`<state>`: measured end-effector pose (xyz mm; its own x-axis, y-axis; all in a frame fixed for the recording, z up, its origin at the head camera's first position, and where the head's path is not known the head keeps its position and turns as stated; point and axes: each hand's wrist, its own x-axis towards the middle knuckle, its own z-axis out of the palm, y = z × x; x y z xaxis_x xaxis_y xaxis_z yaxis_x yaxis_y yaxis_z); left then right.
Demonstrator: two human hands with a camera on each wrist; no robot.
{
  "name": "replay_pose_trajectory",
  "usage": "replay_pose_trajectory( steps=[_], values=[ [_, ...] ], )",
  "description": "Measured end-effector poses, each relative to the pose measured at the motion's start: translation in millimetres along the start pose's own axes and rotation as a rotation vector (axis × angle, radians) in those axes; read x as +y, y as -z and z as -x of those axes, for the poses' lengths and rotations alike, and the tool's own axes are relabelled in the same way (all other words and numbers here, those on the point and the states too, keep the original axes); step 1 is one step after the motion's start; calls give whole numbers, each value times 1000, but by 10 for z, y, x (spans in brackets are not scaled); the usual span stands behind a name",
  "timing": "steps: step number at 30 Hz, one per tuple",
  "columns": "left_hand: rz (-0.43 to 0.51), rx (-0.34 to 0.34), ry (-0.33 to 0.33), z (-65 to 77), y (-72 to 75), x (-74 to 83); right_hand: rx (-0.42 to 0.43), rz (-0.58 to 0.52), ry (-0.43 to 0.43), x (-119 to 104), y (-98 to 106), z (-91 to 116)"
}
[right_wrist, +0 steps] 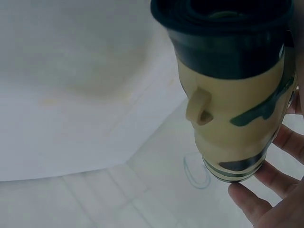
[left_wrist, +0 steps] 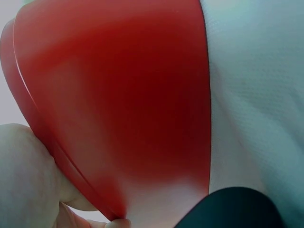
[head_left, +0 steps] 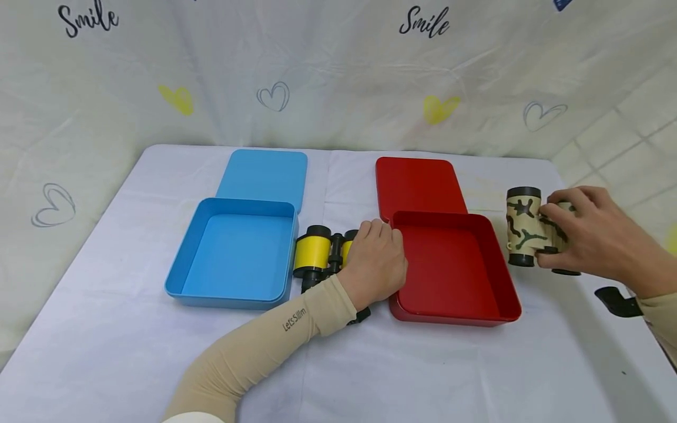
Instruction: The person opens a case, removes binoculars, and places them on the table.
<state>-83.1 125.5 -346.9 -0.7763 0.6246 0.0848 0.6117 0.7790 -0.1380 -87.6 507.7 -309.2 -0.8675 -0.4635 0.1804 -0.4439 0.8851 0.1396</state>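
Camouflage-patterned binoculars (head_left: 523, 226) with black ends are gripped by my right hand (head_left: 592, 235), to the right of the open red box (head_left: 449, 314). The right wrist view shows the tan barrel (right_wrist: 232, 109) with a small strap loop, and fingers behind it. My left hand (head_left: 375, 258) holds the left wall of the red box, its fingers curled over the rim; in the left wrist view the red surface (left_wrist: 133, 95) fills most of the picture. Yellow and black binoculars (head_left: 312, 252) lie between the two boxes, partly hidden under the left hand and forearm.
An open blue box (head_left: 238, 258) stands on the left, its lid (head_left: 267, 176) folded back behind it. The red lid (head_left: 420, 185) lies back likewise. A white cloth covers the table (head_left: 106, 329), and a printed curtain (head_left: 317, 70) hangs behind.
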Motion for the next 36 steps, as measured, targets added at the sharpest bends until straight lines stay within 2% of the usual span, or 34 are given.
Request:
replay_pose_trajectory(
  steps=[8,22,30,36],
  values=[
    [-10,10,1,2,15,-11,-82,65,-21,-54,-114,-6],
    [-23,17,8,2,5,-38,-34,25,113,-16,-291,-64],
    [-4,-36,13,-17,12,-21,-117,5,64,-8,-325,-50],
    [-3,-44,6,-16,13,7,-166,-29,36,25,-396,-3]
  ],
)
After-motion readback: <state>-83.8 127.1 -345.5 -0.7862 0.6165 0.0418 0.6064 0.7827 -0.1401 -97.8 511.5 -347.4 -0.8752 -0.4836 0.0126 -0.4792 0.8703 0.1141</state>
